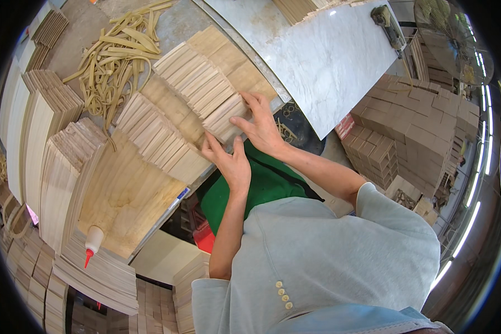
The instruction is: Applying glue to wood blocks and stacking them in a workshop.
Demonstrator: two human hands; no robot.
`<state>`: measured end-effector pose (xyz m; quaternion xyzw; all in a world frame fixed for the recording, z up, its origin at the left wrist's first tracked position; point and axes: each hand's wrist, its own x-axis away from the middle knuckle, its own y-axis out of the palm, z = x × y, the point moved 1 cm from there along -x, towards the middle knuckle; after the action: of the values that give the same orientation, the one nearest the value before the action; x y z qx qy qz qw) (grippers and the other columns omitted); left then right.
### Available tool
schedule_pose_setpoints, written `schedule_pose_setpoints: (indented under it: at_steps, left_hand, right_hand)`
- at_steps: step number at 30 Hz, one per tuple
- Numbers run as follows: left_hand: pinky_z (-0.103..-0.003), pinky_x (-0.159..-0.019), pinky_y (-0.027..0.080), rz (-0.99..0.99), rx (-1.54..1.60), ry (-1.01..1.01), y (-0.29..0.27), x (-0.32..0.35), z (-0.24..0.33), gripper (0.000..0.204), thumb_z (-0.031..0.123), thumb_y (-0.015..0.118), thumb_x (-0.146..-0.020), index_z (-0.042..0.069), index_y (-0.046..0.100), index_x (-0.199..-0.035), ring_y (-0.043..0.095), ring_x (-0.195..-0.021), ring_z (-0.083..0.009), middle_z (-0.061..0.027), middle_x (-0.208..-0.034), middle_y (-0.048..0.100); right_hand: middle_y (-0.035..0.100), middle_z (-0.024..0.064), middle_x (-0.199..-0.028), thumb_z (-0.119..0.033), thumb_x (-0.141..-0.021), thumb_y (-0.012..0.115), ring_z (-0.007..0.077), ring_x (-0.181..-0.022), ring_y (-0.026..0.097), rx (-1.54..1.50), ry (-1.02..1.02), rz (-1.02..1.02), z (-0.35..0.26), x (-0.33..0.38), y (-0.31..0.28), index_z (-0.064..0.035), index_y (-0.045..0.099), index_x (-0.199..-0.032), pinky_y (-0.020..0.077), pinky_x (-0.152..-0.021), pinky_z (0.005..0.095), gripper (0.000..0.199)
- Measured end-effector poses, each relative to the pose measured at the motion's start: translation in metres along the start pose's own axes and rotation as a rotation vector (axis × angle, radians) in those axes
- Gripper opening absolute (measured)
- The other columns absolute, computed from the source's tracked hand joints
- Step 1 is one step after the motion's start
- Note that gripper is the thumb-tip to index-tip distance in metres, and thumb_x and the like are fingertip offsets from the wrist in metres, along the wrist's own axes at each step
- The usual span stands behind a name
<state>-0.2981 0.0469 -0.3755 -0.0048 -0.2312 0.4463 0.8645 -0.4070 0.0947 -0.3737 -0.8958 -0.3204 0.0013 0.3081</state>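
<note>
Squaring a small stack of thin wooden slats at the bench edge, I pinched it between my left hand and right hand, fingers half-curled, to keep ends flush.

A bright, evenly lit indoor scene seen through a round fisheye lens, with black corners framing the picture. Long strip lights glow white along the right rim and are blown out. A pale marble slab carries a soft sheen and a small glare spot. Shadows are faint and soft under the hands and the wood stacks. The centre is sharp; straight edges bow strongly toward the rim, where detail smears and darkens slightly.
</note>
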Motion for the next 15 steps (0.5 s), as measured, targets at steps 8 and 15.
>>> schedule_pose_setpoints:
  at_steps: [8, 15]
  left_hand:
    - [-0.039, -0.098, 0.042, 0.001, 0.044, 0.05, -0.003, 0.012, -0.002, 0.069, 0.002, 0.061, -0.087, -0.001, 0.025, -0.147, 0.043, -0.119, -0.0306, -0.0189, -0.129, 0.031]
    - [-0.036, -0.1, 0.042, -0.069, 0.297, 0.003, -0.015, 0.012, 0.004, 0.049, -0.001, 0.047, -0.096, -0.004, 0.031, -0.142, 0.049, -0.121, -0.0257, -0.0197, -0.135, 0.044]
  right_hand:
    - [0.046, 0.0154, -0.116, -0.013, -0.082, 0.07, 0.0254, -0.103, 0.048, -0.056, 0.019, -0.009, -0.002, 0.011, -0.003, -0.0007, 0.046, -0.134, 0.0421, -0.091, 0.034, 0.058]
    - [0.051, 0.0107, -0.116, -0.01, -0.083, 0.07, 0.0204, -0.104, 0.051, -0.202, 0.135, -0.081, -0.006, 0.011, -0.023, -0.0002, 0.047, -0.135, 0.0432, -0.091, 0.0322, 0.057]
